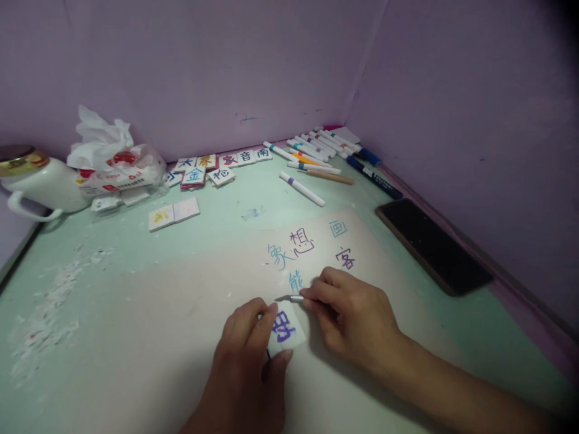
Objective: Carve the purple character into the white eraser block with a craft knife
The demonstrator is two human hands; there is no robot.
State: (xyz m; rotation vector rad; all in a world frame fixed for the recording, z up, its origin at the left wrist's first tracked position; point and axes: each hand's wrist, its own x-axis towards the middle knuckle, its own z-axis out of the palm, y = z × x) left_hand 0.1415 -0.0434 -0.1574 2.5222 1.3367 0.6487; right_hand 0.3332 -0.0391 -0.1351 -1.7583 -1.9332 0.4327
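- Apparently, you're working a slim silver craft knife [290, 298] at the far edge of a white square tile [295, 336] bearing a bold purple character.
- Your left hand [246, 352] pinches the tile, on or just above the pale green table [221, 223]; your right hand [355, 307] grips the knife.
- The next stroke calls for a steady hold.

purple-lettered white card [295, 330], pale green table [221, 226]
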